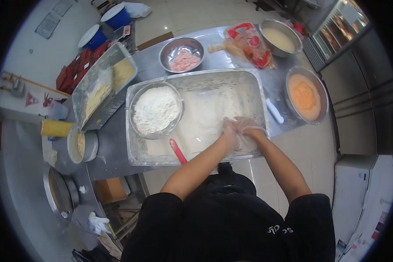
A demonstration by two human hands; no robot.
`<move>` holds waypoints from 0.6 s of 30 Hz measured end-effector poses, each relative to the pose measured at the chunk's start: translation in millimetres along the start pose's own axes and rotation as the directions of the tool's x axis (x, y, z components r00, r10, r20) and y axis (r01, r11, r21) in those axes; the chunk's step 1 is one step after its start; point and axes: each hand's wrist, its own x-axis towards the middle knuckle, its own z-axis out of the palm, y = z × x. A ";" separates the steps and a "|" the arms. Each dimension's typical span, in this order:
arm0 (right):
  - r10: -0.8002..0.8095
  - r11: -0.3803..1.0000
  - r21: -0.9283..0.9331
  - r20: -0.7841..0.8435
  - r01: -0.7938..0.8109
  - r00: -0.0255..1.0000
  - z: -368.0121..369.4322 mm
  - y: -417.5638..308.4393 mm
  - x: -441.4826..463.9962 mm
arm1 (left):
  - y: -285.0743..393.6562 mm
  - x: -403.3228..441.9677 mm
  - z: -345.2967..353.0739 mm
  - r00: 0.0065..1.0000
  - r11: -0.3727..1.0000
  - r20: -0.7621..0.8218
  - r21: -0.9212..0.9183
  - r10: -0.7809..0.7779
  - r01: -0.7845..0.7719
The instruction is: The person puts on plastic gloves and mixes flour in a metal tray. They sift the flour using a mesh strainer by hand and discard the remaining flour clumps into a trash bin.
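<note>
Both hands are in clear plastic gloves over the right side of a large metal tray [196, 162] dusted with white flour. My left hand [232, 130] and my right hand [249, 126] touch each other, blurred by motion and gloves. Their fingers are too smeared to read, and whether anything lies between them cannot be made out. A round sieve or bowl [156, 110] heaped with white flour sits at the tray's left end. Between it and my left forearm, a red handle [177, 151] leans over the tray's near edge.
Behind the tray are a bowl of pink meat [184, 60], a red plastic bag [249, 46] and a bowl of pale liquid [280, 40]. An orange-filled bowl [305, 96] and white-handled knife [274, 111] lie right. A tilted grey bin [101, 89] and small pot [82, 145] stand left.
</note>
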 end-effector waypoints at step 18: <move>-0.450 0.871 -0.106 -0.562 0.479 0.694 -24.7 -262.9 102.5 | 219.9 -142.9 -86.7 0.767 0.727 0.143 0.248 0.626 -0.640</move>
